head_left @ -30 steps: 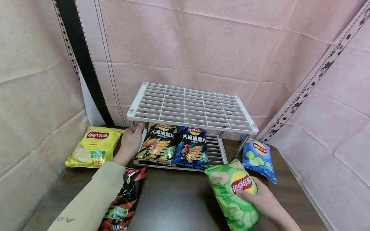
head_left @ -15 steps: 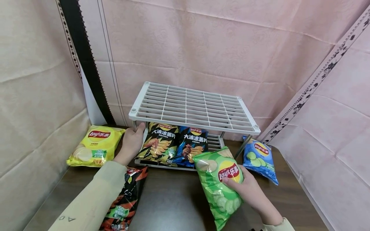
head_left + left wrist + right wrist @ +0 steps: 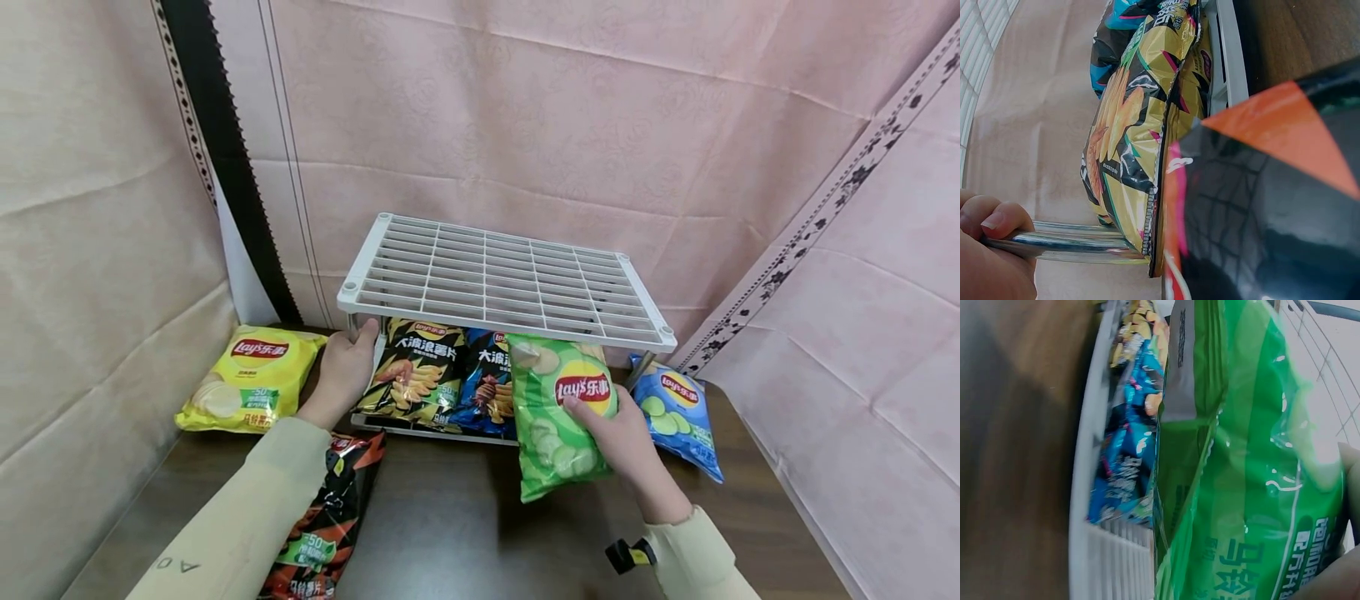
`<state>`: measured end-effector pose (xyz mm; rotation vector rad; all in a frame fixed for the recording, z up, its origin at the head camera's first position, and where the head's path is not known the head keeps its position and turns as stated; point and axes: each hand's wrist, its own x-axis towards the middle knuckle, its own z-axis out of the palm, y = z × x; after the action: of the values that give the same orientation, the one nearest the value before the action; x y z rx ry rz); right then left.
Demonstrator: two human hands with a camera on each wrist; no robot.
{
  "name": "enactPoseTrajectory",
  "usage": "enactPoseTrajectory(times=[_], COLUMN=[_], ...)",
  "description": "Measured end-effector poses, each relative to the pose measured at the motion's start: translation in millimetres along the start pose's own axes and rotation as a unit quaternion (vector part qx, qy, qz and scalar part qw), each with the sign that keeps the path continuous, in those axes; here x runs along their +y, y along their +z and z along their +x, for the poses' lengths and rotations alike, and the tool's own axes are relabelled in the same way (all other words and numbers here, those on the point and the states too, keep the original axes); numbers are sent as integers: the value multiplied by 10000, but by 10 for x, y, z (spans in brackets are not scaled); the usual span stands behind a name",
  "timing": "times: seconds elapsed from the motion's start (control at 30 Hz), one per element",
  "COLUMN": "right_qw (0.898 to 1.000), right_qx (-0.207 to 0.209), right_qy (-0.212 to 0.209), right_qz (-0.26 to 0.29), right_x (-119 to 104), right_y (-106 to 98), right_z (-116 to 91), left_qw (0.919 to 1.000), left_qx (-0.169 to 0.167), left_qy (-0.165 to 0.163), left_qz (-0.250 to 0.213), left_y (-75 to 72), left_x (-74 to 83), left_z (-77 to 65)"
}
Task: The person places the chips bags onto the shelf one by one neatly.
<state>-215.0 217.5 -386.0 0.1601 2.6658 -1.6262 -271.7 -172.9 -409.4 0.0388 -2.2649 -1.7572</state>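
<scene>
My right hand [image 3: 617,433] grips a green bag of chips [image 3: 558,458] by its right side, thumb across the front. The green bag is held upright before the right part of the two-tier rack [image 3: 517,287], its top just under the upper shelf's front edge. My left hand [image 3: 345,362] holds the rack's front left metal post [image 3: 1072,244], fingers curled round it. On the lower shelf a black-and-gold bag of chips [image 3: 416,375] leans beside a dark blue bag of chips [image 3: 483,387], which the green bag partly covers.
A yellow bag of chips [image 3: 255,379] lies left of the rack, and a light blue one [image 3: 678,417] lies to its right. Below my left forearm is a black-and-red bag [image 3: 322,525] on the dark wooden table [image 3: 435,508]. Pink cloth [image 3: 570,125] hangs behind.
My right hand has carried the green bag left and up towards the lower shelf, turning it more upright. It now hides part of the dark blue bag. My left hand stays on the post.
</scene>
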Motion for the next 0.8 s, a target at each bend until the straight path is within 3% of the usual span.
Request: enactPoseTrajectory(times=[0.4, 0.8], right_qw=[9961, 9959], right_qx=[101, 389], right_qy=[-397, -525], right_qz=[777, 628], right_x=[-317, -322], right_y=[176, 177], right_z=[442, 653], left_qw=[10000, 10000], left_qx=[35, 23], left_qy=[5, -16], left_qz=[-67, -32], left_y=[2, 6], left_x=[-4, -21], left_z=[-8, 26])
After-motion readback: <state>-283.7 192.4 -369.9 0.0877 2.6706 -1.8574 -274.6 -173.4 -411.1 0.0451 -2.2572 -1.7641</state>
